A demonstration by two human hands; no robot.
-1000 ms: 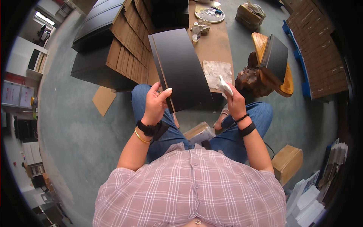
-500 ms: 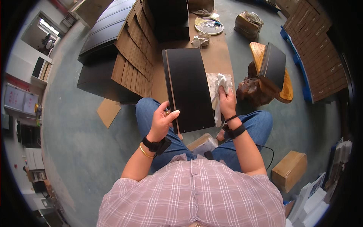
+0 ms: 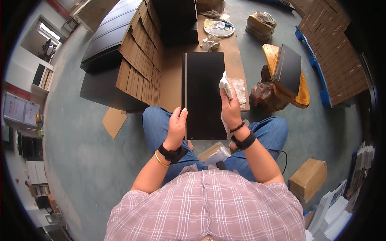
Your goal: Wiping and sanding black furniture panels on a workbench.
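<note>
A black rectangular panel (image 3: 204,94) stands in front of me above my lap, with a light strip running along its left side. My left hand (image 3: 175,127) is closed on its lower left edge, thumb on the face. At the panel's right edge, my right hand (image 3: 231,107) grips a bunched white cloth (image 3: 225,83). The cloth overlaps the edge, and part of it hangs below the hand. Fingers behind the cloth and panel are partly hidden.
Stacked black panels with brown edges (image 3: 138,60) rise at the left on a cardboard sheet (image 3: 171,76). More panels (image 3: 287,68) lie on a wooden stool (image 3: 302,98) to the right. A taped box (image 3: 308,179) and a cardboard piece (image 3: 114,121) are on the floor.
The panel has turned more upright and shifted slightly right. My right hand has moved left with the cloth, onto the panel's right edge. My left hand keeps its hold, a little further right.
</note>
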